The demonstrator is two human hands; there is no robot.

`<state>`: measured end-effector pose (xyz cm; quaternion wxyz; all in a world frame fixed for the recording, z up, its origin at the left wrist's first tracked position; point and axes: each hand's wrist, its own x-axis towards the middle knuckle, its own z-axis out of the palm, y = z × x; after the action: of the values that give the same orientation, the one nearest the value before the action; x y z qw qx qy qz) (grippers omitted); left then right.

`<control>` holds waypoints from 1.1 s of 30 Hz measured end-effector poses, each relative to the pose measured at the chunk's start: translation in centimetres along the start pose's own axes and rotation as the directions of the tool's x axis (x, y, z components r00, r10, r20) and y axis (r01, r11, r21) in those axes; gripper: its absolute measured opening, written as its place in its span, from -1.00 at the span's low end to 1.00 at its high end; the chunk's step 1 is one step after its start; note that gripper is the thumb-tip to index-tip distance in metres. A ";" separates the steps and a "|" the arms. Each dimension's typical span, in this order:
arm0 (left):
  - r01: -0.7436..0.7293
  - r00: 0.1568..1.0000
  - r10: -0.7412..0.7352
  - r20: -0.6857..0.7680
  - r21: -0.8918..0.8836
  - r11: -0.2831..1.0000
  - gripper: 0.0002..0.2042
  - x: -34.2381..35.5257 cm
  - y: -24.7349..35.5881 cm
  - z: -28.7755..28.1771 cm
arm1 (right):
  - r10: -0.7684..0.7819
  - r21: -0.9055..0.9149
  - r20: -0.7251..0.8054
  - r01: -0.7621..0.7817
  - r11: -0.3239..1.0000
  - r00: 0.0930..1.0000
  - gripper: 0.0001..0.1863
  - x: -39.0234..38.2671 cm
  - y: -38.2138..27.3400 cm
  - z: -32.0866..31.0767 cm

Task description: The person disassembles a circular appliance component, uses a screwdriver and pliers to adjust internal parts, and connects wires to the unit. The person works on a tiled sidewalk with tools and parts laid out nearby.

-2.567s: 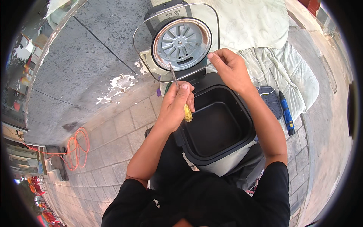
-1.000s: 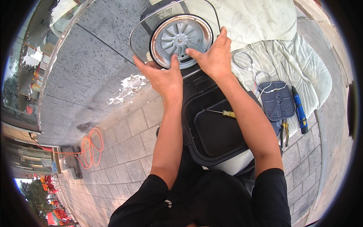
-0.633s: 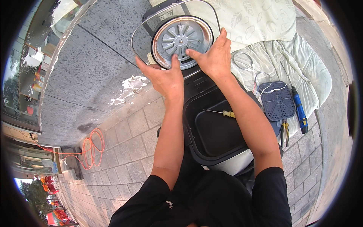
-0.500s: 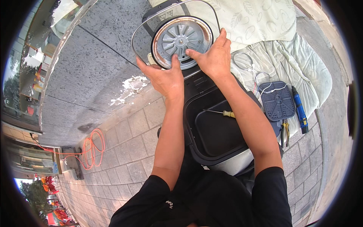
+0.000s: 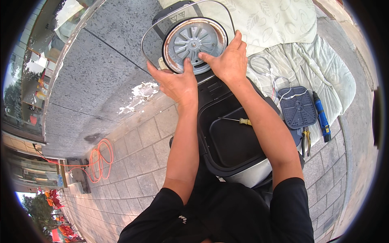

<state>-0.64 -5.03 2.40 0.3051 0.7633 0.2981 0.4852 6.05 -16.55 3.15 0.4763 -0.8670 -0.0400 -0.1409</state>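
Observation:
Beyond the dark pan section of an appliance (image 5: 204, 152) rises its raised lid part, with a round slotted metal disc (image 5: 193, 44) ringed by a rust-stained rim and a black seal. A thin silver trim loop (image 5: 145, 32) arches around it. My left hand (image 5: 178, 83) grips the lower left edge, thumb up against the disc's rim. On the right side my right hand (image 5: 229, 62) holds the edge, its thumb pressing onto the disc's face. Fingers behind the part are partly hidden. A screwdriver (image 5: 244, 121) with a yellowish handle lies in the black pan, partly behind my right forearm.
On the pale quilted cloth (image 5: 336, 81) to the right rest a dark perforated tray (image 5: 298, 107), a blue electric screwdriver (image 5: 321, 115), yellow-and-black pliers (image 5: 306, 141) and thin wires (image 5: 275, 83). A grey stone ledge (image 5: 89, 69) stands left; an orange hose (image 5: 96, 162) coils on the paving.

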 end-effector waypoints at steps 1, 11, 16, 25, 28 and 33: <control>0.008 1.000 -0.008 0.004 0.003 1.000 0.15 0.0 0.1 -0.1 | 0.002 -0.002 0.001 -0.002 1.000 1.000 0.51 0.0 0.0 0.0; 0.028 1.000 -0.028 0.008 0.034 0.999 0.14 -0.1 0.2 -0.1 | 0.004 -0.006 0.004 -0.004 1.000 1.000 0.50 -0.1 -0.2 -0.2; 0.002 1.000 -0.002 -0.002 0.006 1.000 0.12 -0.1 -0.2 0.2 | 0.003 0.001 0.000 -0.003 1.000 1.000 0.47 -0.1 0.2 -0.2; -0.004 1.000 0.004 0.004 0.017 1.000 0.18 0.2 -0.8 0.2 | 0.014 0.001 0.019 -0.014 1.000 1.000 0.47 -0.1 -0.3 -0.9; 0.004 1.000 -0.004 0.015 -0.012 1.000 0.16 0.0 -0.9 0.0 | 0.020 -0.011 0.065 -0.020 1.000 0.998 0.47 -0.3 -0.6 -1.4; -0.039 0.998 0.048 0.043 -0.198 0.979 0.11 -0.3 -1.6 -0.4 | -0.119 -0.097 -0.114 0.108 0.989 0.986 0.27 -0.6 0.9 -1.2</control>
<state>-1.35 -4.16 1.14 0.3753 0.7470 0.2245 0.5007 5.42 -17.97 2.87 0.4291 -0.8740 -0.0544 -0.2215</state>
